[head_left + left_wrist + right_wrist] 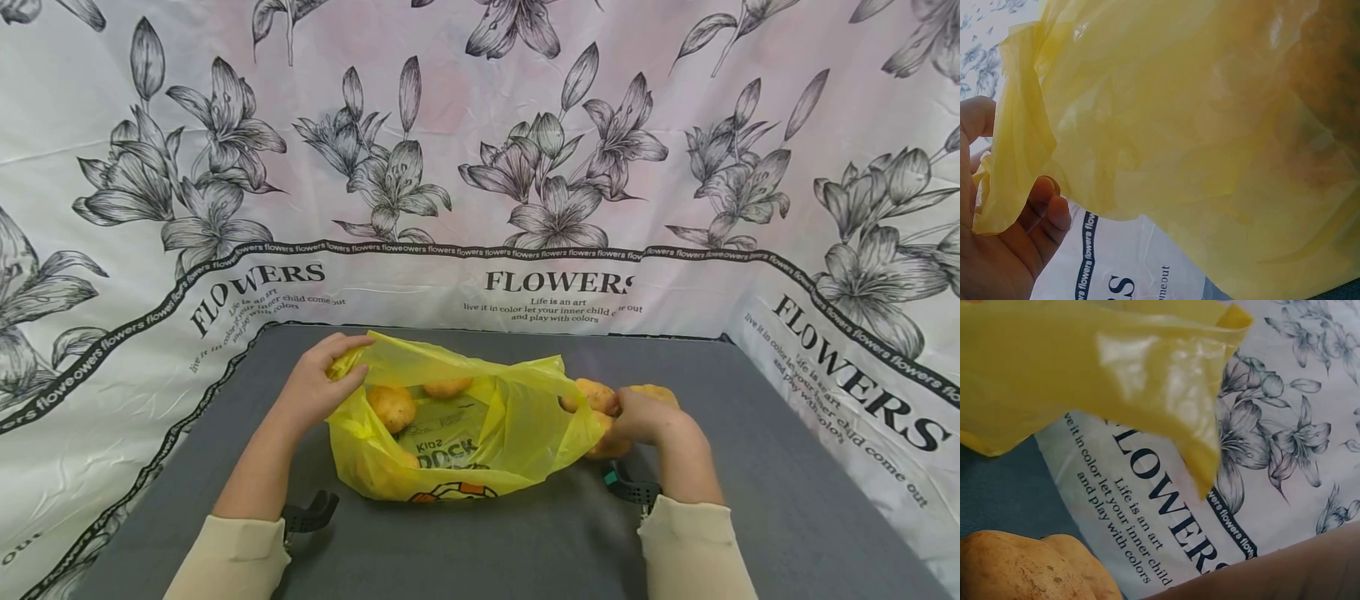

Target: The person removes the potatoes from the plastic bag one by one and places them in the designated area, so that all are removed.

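A yellow plastic bag [525, 442] lies with its mouth spread, dark print on its front and inner walls. Inside it are potatoes, one at the left [392, 408] and another farther back [447, 387]. My left hand [318, 383] holds the bag's left rim; in the left wrist view the folded plastic [1022, 137] passes between thumb and fingers. Just right of the bag, my right hand [648, 417] is over a cluster of potatoes [595, 395], fingertips right at them. I cannot tell whether it grips one. Potatoes [1016, 569] also show low in the right wrist view.
The bag and loose potatoes lie on a dark grey table [465, 550]. White cloth printed with lilies and lettering [558, 283] hangs behind the table and along both sides. A dark band [311, 512] circles the left wrist, another [633, 487] the right.
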`<state>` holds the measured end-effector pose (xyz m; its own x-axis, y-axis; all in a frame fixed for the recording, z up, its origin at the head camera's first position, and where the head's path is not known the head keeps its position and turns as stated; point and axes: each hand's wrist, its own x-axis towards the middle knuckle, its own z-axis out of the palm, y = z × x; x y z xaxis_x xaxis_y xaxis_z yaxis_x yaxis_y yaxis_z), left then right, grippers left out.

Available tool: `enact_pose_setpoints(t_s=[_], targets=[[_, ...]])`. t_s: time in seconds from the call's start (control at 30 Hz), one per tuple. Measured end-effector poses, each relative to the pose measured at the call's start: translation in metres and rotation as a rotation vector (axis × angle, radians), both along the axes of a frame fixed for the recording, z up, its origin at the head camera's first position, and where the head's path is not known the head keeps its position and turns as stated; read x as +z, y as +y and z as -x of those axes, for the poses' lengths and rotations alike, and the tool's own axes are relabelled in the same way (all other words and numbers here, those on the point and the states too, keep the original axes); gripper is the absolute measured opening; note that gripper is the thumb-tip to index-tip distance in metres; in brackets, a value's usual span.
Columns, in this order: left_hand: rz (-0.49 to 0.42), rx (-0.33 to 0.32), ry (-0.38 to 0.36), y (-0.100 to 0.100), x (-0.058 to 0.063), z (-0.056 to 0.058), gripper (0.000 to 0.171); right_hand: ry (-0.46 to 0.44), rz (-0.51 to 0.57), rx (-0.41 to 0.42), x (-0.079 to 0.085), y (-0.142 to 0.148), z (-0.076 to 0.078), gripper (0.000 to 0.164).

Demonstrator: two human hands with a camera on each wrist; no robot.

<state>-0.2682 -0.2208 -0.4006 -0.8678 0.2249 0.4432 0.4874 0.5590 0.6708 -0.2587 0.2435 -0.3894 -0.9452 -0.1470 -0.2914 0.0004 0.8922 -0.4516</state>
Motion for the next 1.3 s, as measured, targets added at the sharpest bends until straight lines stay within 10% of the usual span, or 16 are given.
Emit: enact_pose_setpoints(t_s=[0.47,1.07,1.3], targets=[[0.003,0.002,-0.015,0.000,0.002,0.000,0.040,-0.103,0.126,-0.124,-0.004,-0.005,0.001,0.113],[0.004,-0.001,-0.013,-0.001,0.000,0.000,0.040,0.013,0.074,-0.089,0.020,-0.008,-0.013,0.099],[-0.011,-0.001,0.006,0.000,0.001,0.000,0.040,0.197,0.073,-0.111,0.041,-0.008,-0.022,0.082]])
